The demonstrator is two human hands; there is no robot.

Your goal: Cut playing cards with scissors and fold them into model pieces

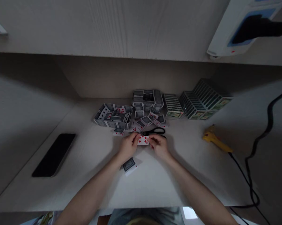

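Desk (89,193): pale, matte, flat. Tray (113,124): boxy, grey-striped card walls. Scissors (158,130): black loop handles. Card (143,140), qty 1: thin, flat, rect.; white w/ red diamonds, face to viewer. Long axis approx. L–R, an end toward each hand. Loc.: mid-desk, just nearside of scissors. L hand (129,145): pinching card's L end. R hand (158,144): ditto, R end.

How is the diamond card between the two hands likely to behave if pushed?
The diamond card looks thin, so it would probably bow if the left hand and right hand pushed inward. Its small size suggests it is very light. Being flat, it would likely slide rather than roll if nudged on the desk.
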